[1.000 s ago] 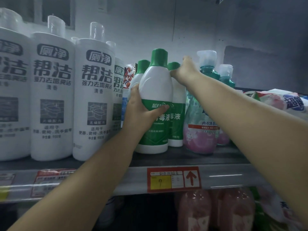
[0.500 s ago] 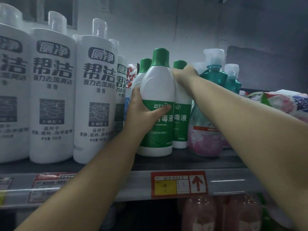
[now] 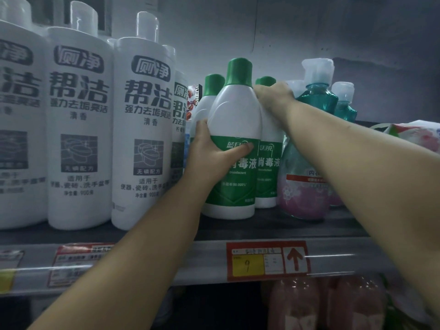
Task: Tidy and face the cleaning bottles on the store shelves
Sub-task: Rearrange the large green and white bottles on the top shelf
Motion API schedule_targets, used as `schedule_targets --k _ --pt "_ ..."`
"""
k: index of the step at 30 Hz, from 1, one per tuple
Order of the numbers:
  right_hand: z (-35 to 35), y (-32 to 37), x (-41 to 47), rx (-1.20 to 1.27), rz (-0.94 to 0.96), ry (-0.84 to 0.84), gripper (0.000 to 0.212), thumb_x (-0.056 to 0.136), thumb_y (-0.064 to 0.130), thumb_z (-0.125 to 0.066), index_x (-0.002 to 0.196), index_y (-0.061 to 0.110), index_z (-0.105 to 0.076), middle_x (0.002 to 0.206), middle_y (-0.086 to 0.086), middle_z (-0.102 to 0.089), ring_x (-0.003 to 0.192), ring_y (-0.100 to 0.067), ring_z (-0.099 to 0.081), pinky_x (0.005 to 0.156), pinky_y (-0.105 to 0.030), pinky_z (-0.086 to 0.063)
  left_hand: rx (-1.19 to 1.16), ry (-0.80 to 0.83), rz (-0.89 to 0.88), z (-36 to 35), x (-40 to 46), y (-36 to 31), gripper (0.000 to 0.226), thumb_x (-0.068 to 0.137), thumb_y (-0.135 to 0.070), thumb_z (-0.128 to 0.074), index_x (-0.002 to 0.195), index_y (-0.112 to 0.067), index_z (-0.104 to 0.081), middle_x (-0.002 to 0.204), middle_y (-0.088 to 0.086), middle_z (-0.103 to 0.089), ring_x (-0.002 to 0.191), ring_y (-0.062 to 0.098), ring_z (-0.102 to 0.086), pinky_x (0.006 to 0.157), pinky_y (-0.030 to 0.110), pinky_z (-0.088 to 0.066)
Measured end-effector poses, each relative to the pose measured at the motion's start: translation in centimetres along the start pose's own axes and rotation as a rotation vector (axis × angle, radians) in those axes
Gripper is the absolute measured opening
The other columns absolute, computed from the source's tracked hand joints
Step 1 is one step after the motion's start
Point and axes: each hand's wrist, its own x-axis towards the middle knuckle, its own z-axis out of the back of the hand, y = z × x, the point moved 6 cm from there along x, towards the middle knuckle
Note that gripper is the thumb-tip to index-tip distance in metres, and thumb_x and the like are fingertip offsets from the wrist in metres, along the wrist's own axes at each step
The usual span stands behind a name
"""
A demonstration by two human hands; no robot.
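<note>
From the head camera, the front disinfectant bottle (image 3: 234,144) stood upright near the front of the shelf (image 3: 273,228), white and smooth-shouldered with a green cap and a green label facing out. The left hand (image 3: 212,153) was wrapped round its middle, thumb laid across the label, the other fingers curled out of sight behind. A second disinfectant bottle (image 3: 269,163) stood just behind and to the right, touching the first. The right hand (image 3: 273,96) sat over its shoulder below the cap, fingers bent round it, the forearm reaching in from the lower right. To the left stood tall white toilet cleaner bottles (image 3: 142,139) with clear caps and grey print. To the right stood a teal pump bottle (image 3: 307,182) with a pink label. A red and yellow price tag (image 3: 266,260) sat on the glossy shelf edge.
</note>
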Motion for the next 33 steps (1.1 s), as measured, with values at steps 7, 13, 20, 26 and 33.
schedule_targets --k 7,13,20,26,33 --pt "0.5 0.9 0.6 -0.041 0.131 -0.028 0.056 0.081 0.032 -0.063 0.126 0.009 -0.039 0.116 -0.007 -0.049 0.095 -0.022 -0.048 0.077 -0.026 -0.035 -0.016 0.002 0.009 0.0 -0.1 0.0 0.07 0.057 -0.036 -0.08 0.116 -0.026 -0.043 0.106 -0.002 -0.059 0.096 0.017 -0.06 0.078 0.042 -0.055" --pt "2.1 3.6 -1.2 -0.052 0.295 -0.199 0.043 0.092 0.03 -0.045 0.129 0.008 -0.043 0.126 -0.008 -0.051 0.114 -0.021 -0.047 0.086 -0.025 -0.033 -0.05 0.037 -0.002 -0.3 -0.4 -0.4 0.061 0.068 -0.027 -0.079 0.115 -0.02 -0.042 0.105 -0.001 -0.058 0.092 0.012 -0.06 0.069 0.029 -0.056" --pt "2.1 3.3 -5.4 0.174 0.32 -0.099 0.042 0.085 0.055 -0.054 0.102 0.017 -0.053 0.096 0.003 -0.057 0.085 -0.013 -0.054 0.071 -0.027 -0.044 -0.11 0.171 0.01 -1.5 -0.9 -0.9 0.05 0.078 -0.028 -0.072 0.116 -0.019 -0.041 0.103 -0.001 -0.062 0.085 0.009 -0.065 0.062 0.022 -0.056" --pt "1.5 2.0 -6.3 0.056 0.254 0.018 0.056 0.078 0.05 -0.067 0.113 0.009 -0.051 0.111 -0.009 -0.061 0.099 -0.027 -0.061 0.091 -0.045 -0.05 -0.224 0.324 0.138 -2.6 -0.8 -0.3 0.042 0.085 -0.027 -0.064 0.122 -0.025 -0.044 0.108 0.003 -0.066 0.09 0.015 -0.068 0.076 0.035 -0.057" --pt "3.2 1.1 -6.2 0.035 0.216 -0.019 0.052 0.079 0.046 -0.065 0.116 0.012 -0.052 0.111 -0.008 -0.06 0.098 -0.025 -0.061 0.091 -0.042 -0.05 -0.195 0.492 0.252 -3.9 -1.7 0.3 0.048 0.086 -0.015 -0.062 0.13 -0.019 -0.044 0.116 0.0 -0.065 0.101 0.015 -0.064 0.09 0.034 -0.052"
